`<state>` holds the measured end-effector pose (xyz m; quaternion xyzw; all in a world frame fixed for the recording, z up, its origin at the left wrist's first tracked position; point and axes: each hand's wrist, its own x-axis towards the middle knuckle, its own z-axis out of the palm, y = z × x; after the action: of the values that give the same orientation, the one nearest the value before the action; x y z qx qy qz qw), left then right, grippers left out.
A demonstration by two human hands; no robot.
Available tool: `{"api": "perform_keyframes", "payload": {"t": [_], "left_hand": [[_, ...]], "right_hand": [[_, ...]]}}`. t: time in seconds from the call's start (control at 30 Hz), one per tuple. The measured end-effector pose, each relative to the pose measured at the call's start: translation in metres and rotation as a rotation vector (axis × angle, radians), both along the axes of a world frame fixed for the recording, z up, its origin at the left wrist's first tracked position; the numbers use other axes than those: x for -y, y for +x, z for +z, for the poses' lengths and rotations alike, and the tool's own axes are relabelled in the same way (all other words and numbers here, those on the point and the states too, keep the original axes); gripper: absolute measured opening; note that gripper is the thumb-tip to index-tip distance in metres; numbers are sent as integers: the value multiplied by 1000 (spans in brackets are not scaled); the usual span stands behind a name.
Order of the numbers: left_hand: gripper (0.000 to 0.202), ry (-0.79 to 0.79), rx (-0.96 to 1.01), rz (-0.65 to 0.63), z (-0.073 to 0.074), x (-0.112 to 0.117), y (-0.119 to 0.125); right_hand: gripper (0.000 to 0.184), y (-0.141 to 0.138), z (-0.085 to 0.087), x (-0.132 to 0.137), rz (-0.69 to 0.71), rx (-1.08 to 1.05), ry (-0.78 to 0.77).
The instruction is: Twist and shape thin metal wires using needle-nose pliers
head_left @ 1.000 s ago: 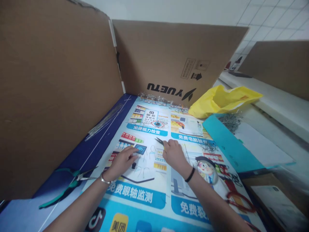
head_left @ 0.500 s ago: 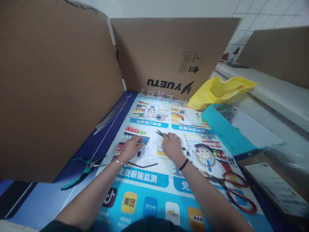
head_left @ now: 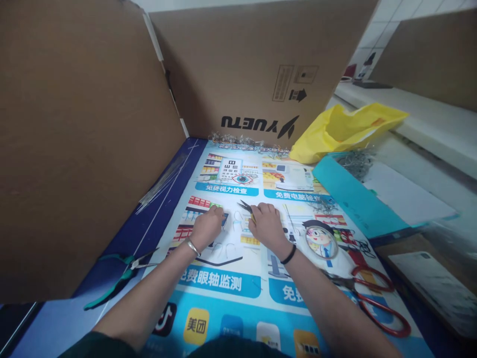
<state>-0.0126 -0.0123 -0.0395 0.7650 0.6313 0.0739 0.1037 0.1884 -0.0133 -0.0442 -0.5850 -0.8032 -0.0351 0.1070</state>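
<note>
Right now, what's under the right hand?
Pliers, dark jaws and some yellow handle showing, over a printed poster. The right hand hides the remaining handle and whatever its palm covers.

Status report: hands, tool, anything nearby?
Right hand holding small dark-nosed, yellow-handled pliers. Left hand curled, contents unclear. Red-handled metal scissors by right forearm.

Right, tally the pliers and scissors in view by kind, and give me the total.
Pliers: 2 (the teal-handled pair lying to the left, the dark-tipped pair in the right hand)
Scissors: 1 (the red-handled pair)
Total: 3
</note>
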Motion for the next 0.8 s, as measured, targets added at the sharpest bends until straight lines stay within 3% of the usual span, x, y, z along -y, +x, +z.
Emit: {"api": "perform_keyframes", "payload": {"t": [0.3, 0.53, 0.8], "left_hand": [[19, 34, 160, 3, -8, -10, -15], [22, 109, 392, -113, -13, -20, -26], [20, 153, 429, -125, -10, -15, -22]], "right_hand": [[26, -2, -1, 1, -42, 23, -49], [21, -3, 0, 2, -66, 43, -77], [20, -1, 4, 7, 17, 22, -29]]}}
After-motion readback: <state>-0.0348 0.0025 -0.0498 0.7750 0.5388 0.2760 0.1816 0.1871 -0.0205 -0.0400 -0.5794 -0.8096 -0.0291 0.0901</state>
